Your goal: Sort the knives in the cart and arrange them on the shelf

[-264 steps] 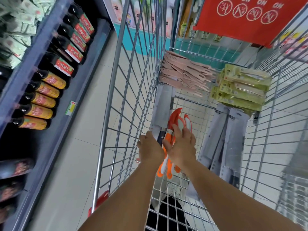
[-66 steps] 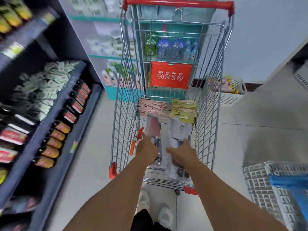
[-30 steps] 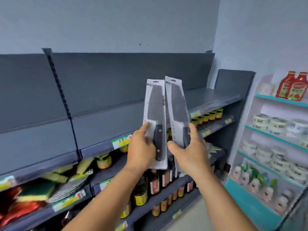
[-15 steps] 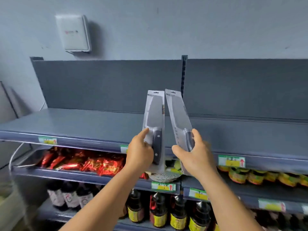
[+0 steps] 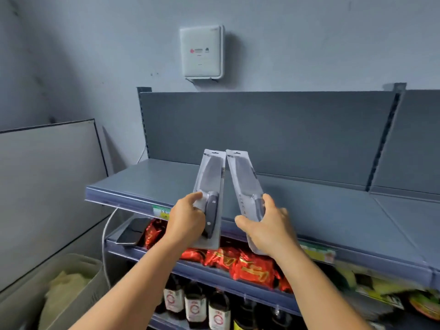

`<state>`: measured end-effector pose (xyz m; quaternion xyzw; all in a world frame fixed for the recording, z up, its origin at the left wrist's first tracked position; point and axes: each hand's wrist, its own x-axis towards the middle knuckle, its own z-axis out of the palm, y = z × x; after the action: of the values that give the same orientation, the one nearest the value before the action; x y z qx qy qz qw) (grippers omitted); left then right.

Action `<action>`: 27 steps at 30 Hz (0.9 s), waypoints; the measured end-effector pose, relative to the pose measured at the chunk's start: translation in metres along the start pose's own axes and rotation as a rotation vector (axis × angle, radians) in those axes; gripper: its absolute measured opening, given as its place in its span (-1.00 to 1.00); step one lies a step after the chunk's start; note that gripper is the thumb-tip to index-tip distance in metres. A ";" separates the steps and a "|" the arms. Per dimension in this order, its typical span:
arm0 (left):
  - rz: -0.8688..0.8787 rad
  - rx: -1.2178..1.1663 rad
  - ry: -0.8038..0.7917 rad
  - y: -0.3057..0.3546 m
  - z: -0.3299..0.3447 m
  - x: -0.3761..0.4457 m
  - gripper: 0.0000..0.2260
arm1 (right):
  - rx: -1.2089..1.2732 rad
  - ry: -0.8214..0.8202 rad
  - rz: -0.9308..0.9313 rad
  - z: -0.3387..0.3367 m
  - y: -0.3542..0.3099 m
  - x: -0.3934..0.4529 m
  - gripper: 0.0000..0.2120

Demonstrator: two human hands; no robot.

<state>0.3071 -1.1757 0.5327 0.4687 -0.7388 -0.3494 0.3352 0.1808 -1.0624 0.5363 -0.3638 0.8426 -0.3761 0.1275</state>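
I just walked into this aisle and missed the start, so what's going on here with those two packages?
A person is stocking a shelf. The left hand grips one carded kitchen knife and the right hand grips a second packaged knife, both held upright side by side, just in front of the grey top shelf. Neither knife has been set down yet. Red snack packs and dark bottles fill the shelves below.

left hand [image 5: 188, 216] grips packaged knife [image 5: 209, 186] | right hand [image 5: 269, 226] grips second packaged knife [image 5: 245, 182] | above shelf [image 5: 321, 206]
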 end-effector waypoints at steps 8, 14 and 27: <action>-0.029 0.141 -0.017 -0.074 -0.091 0.102 -0.55 | -0.060 -0.084 0.022 0.113 -0.104 0.050 -0.26; -0.081 0.171 -0.058 -0.105 -0.116 0.149 -0.64 | -0.119 -0.149 0.095 0.163 -0.149 0.086 -0.20; 0.019 0.804 -0.305 -0.113 -0.117 0.206 -0.56 | -0.516 -0.229 0.024 0.205 -0.179 0.127 -0.47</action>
<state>0.3860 -1.4264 0.5354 0.4982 -0.8616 -0.0958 0.0159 0.2844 -1.3441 0.5337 -0.4145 0.8948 -0.1043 0.1294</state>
